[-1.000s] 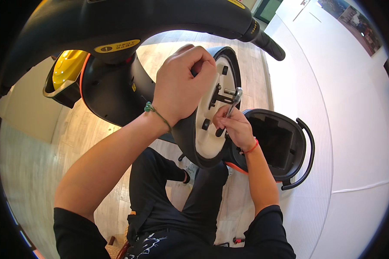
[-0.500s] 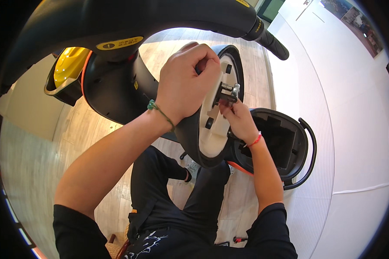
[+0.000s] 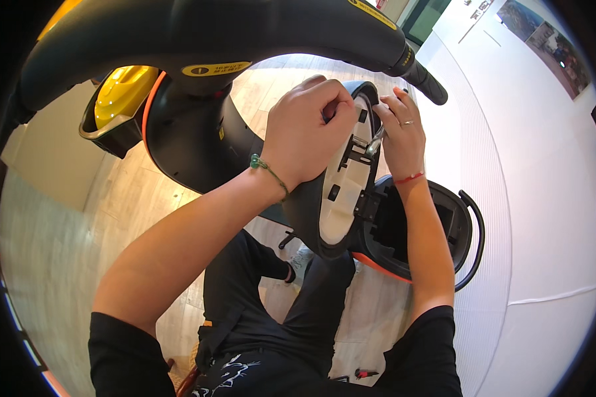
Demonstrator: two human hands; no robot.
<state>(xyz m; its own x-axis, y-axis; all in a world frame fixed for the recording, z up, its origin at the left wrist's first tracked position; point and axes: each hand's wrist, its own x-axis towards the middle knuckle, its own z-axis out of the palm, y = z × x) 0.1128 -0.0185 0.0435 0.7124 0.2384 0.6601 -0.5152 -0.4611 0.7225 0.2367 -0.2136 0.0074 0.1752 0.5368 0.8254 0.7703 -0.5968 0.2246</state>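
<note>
The open black seat [image 3: 298, 221] shows its pale underside [image 3: 341, 215], with a black metal bracket [image 3: 354, 155] at its middle. My left hand [image 3: 308, 129] is closed over the seat's upper edge, fingertips partly hidden. My right hand [image 3: 402, 135] is closed on a silver socket wrench [image 3: 377, 142], whose head sits at the bracket while its handle angles up into my fingers.
Black handlebars [image 3: 258, 36] span the top, above the scooter body [image 3: 185, 139]. A yellow helmet-like item [image 3: 119, 96] sits in a left container. Below the seat are an open storage box [image 3: 394, 231], my legs and wooden floor [image 3: 146, 192]. A white wall [image 3: 543, 198] stands right.
My right hand has moved up and right, swinging the wrench handle from pointing downward to pointing upward. The seat, handlebars and my left hand appear shifted slightly rightward in the view.
</note>
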